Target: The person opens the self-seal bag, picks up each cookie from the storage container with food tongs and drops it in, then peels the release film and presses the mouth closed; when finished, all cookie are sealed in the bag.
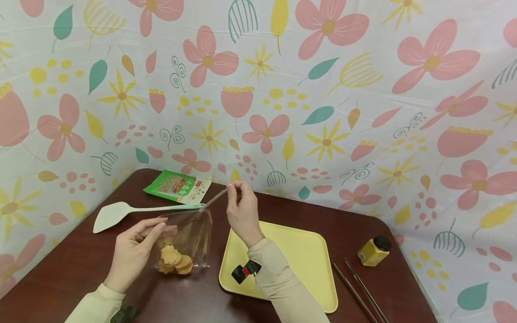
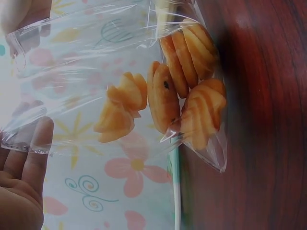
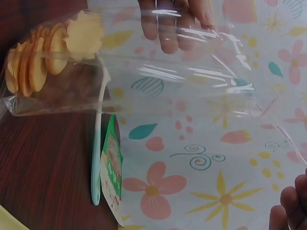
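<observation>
A clear plastic bag point(image 1: 200, 242) with several golden cookies point(image 1: 171, 255) at its bottom stands upright over the table. My left hand point(image 1: 135, 249) holds the bag near its open top on the left side; its fingers point(image 3: 168, 33) show through the film. To the upper right, my right hand point(image 1: 244, 210) pinches the end of a thin clear strip point(image 3: 288, 136) with tiny print. The strip stretches taut from the bag's top corner to those fingertips. In the left wrist view the cookies point(image 2: 204, 112) lean against one another, some ridged, one with a dark spot.
Behind the bag lie a pale green spatula point(image 1: 112, 216) and a green-and-white food packet point(image 1: 174, 186). A yellow tray point(image 1: 308, 251) sits under my right forearm. Further right are metal tongs point(image 1: 359, 289) and a yellow jar with a black lid point(image 1: 374, 251). A flowered cloth point(image 1: 266, 134) hangs behind the table.
</observation>
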`<state>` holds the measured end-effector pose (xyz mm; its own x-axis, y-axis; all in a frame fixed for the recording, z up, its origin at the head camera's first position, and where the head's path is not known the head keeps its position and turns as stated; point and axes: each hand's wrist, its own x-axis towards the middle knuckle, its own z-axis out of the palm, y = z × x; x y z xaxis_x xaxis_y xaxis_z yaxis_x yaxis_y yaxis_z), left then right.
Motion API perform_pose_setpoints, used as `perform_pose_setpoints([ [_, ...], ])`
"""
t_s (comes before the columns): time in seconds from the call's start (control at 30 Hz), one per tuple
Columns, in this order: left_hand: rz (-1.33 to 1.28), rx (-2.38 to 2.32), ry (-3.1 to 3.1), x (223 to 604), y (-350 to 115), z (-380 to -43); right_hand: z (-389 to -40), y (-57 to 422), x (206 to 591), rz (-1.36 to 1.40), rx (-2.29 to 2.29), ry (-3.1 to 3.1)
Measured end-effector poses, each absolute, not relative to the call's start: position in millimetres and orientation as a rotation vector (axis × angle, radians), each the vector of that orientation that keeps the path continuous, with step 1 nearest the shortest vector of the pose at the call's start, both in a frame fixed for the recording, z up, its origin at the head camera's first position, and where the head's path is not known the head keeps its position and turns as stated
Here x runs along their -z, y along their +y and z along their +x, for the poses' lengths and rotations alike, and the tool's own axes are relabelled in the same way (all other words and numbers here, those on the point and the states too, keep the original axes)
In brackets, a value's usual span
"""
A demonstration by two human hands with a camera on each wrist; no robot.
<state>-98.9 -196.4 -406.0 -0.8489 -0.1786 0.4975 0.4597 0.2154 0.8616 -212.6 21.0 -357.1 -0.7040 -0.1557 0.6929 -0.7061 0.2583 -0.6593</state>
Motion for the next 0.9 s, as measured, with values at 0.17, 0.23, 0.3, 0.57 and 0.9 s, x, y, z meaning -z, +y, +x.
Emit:
perform_pose_setpoints([
  [0.17,-0.254,1.678,-1.995,407,-198,-99,-214,25,357,0.745,-1.489,-2.048],
  [0.23,-0.232,1.694,-2.000,407,-198,-99,-215,27,357,0.734,-1.500,-2.042],
  [0.3,-0.212,1.709,-2.004,407,-198,-99,-216,28,357,0.726,-1.503,-2.033],
  [0.57,-0.221,1.692,-2.012,408,-200,-98,-212,32,348,0.682,-1.507,-2.031],
  [0.9,-0.200,1.678,-2.031,410,-205,-98,-224,39,358,0.645,-1.510,-2.030],
])
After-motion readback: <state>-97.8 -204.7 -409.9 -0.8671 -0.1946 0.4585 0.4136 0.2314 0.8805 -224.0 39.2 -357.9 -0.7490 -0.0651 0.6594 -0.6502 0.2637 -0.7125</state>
